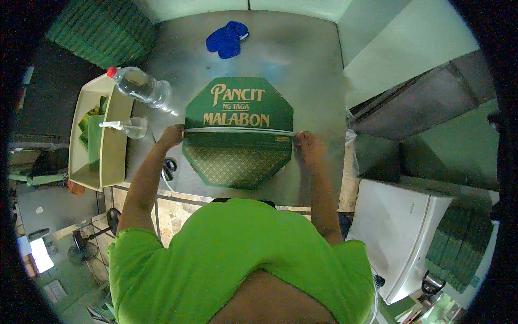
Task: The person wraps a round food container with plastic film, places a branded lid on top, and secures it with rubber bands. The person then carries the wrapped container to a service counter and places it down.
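In front of me lies a green octagonal cardboard box [238, 158], its lid printed with gold lettering and a woven pattern. A white string [238, 130] runs straight across the lid from side to side. My left hand [173, 135] pinches the string at the box's left edge. At the right edge my right hand [309, 145] grips the string's other side, its fingers close to the cardboard. What the string does beneath the box is hidden. Scissors with black handles [170, 167] lie below my left hand, beside a loose white strip [167, 182].
A crumpled blue cloth [227, 40] lies at the far side of the metal table [315, 97]. On the left are a clear bottle with a red cap [141, 87], a spray bottle [131, 127] and a cream bin [113, 162] holding green leaf pieces. Stacked green cartons [103, 32] stand behind.
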A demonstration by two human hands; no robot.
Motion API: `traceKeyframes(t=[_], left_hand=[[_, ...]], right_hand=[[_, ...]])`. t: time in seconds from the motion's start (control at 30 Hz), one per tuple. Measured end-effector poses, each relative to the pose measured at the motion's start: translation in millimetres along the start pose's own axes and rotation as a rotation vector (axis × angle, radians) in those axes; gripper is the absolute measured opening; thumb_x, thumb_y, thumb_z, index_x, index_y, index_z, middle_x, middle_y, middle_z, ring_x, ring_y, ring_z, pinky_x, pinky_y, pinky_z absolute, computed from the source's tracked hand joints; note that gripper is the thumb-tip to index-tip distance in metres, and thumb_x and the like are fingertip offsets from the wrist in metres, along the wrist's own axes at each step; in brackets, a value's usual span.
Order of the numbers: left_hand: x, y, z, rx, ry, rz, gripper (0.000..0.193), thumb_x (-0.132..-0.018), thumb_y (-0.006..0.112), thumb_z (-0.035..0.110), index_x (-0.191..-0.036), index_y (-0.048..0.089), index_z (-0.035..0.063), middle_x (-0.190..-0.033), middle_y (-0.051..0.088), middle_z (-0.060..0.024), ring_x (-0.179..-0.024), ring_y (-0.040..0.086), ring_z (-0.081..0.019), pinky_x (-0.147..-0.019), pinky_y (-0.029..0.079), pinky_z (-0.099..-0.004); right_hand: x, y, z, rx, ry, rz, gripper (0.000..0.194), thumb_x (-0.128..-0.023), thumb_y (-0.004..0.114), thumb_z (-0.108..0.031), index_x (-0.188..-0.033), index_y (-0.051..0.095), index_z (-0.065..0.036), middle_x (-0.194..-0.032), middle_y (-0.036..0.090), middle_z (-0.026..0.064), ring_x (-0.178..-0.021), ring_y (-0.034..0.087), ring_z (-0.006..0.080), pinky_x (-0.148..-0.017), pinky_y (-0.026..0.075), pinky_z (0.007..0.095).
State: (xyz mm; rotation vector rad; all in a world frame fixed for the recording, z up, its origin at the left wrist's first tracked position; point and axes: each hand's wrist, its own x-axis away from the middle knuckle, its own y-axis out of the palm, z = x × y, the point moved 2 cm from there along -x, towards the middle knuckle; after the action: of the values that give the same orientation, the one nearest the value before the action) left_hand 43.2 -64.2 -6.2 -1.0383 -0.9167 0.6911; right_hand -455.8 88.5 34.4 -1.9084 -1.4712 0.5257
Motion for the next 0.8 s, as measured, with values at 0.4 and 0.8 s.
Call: traceKeyframes(t=[0.4, 0.8], left_hand=[[126.7, 54.9, 110.9, 1.155, -0.178, -0.180, 0.014, -0.083, 0.052, 0.008, -0.096, 0.058, 0.0071, -0.083, 0.058, -0.0007, -0.068, 0.051, -0.0137, -0.062, 0.044, -0.0284], [144.6, -18.5, 109.1, 1.547, -0.335, -0.044, 0.013, -0.083, 0.062, 0.018, -0.090, 0.063, 0.0066, -0.074, 0.060, 0.0037, -0.053, 0.039, -0.0017, -0.047, 0.030, -0.0176]], right_hand=[[-163.4, 29.6, -23.4, -0.117, -0.139, -0.096, 0.032, -0.087, 0.059, -0.032, -0.100, 0.066, -0.005, -0.098, 0.067, 0.0118, -0.091, 0.063, 0.0238, -0.082, 0.046, 0.0332], [-68.0, -35.9, -53.7, 0.159, -0.402, 0.361, 0.026, -0.086, 0.061, -0.029, -0.092, 0.066, -0.005, -0.078, 0.063, 0.0139, -0.069, 0.061, 0.0321, -0.063, 0.047, 0.0380]])
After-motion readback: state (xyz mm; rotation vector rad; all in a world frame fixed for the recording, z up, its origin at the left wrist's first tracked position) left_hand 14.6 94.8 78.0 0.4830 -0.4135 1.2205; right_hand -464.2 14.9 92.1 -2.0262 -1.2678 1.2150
